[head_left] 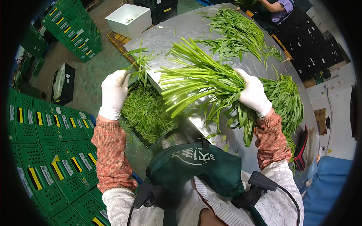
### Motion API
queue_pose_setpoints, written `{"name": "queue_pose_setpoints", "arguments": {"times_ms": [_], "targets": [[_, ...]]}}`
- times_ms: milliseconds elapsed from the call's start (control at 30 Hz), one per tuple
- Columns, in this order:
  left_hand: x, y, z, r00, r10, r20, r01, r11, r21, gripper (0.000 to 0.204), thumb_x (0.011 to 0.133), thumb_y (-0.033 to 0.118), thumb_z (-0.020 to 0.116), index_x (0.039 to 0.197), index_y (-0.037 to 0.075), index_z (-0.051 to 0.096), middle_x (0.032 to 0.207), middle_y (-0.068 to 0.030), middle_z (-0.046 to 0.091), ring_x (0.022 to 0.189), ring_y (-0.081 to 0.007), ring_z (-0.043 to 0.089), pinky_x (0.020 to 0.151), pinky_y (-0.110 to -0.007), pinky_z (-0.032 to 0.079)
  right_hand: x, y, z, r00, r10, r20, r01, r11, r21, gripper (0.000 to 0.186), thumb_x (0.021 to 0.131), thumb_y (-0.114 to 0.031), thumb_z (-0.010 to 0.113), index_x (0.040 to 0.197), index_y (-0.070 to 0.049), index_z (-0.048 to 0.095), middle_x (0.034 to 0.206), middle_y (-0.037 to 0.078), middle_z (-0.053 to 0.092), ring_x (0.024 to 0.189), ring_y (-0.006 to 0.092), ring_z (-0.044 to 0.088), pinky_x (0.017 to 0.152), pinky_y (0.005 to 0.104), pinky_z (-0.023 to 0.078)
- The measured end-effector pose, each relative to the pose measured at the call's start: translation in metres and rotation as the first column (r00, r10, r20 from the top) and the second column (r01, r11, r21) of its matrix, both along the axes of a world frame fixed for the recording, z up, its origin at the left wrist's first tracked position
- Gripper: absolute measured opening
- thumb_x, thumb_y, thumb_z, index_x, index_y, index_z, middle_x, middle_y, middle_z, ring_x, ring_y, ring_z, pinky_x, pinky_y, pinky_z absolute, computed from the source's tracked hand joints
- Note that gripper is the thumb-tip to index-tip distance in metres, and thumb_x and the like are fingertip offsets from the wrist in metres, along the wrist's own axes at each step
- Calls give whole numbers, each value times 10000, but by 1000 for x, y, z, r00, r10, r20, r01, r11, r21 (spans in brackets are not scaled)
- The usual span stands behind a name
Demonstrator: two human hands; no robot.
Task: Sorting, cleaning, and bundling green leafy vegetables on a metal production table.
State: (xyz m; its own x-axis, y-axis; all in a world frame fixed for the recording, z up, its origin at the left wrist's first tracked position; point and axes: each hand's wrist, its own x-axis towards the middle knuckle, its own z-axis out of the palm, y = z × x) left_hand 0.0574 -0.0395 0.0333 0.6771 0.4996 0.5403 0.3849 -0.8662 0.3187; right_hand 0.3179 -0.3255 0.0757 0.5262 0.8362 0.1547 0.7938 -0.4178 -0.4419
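A thick bunch of water spinach (203, 77) is gripped in my gloved right hand (253, 92), its pale cut stems fanning to the left and its leaves hanging below the fist. My gloved left hand (114, 94) is closed in a pinch on a few leafy sprigs (142, 62). Below them, a dark crate is filled with loose trimmed leaves (145, 111). More water spinach lies heaped on the metal table: one pile (241, 34) at the far side and another (284, 98) just right of my right hand.
Green crates (45, 124) line the left, and more stand in a tall stack (73, 28) behind. A white foam box (130, 19) rests past the table's far left corner. A black crate (63, 83) is on the floor. Another person (277, 9) works at the far right.
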Motion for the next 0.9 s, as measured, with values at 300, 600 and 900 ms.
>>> {"name": "queue_pose_setpoints", "arguments": {"times_ms": [300,600,900], "targets": [[11,-41,30,991,-4,133,-15,990,139,113,727,130,728,793,57,672,935,-62,666,915,-225,595,842,-358,424,-9,12,-5,990,-17,138,17,1000,0,479,688,-135,654,1160,-124,571,850,158,664,806,354,637,692,413,495],[58,-78,18,970,-214,112,212,977,27,150,717,193,728,764,92,628,745,-51,521,800,-240,519,831,-386,358,-34,26,4,982,65,176,-79,994,73,501,667,-78,645,1160,-130,569,862,133,665,790,323,641,668,374,501],[28,-43,21,983,181,19,-179,943,280,152,736,98,686,875,109,625,843,-62,558,860,-257,528,791,-380,383,-21,16,-1,982,28,186,-41,997,71,504,660,-75,633,1158,-122,571,839,142,664,790,334,641,667,388,500]]}}
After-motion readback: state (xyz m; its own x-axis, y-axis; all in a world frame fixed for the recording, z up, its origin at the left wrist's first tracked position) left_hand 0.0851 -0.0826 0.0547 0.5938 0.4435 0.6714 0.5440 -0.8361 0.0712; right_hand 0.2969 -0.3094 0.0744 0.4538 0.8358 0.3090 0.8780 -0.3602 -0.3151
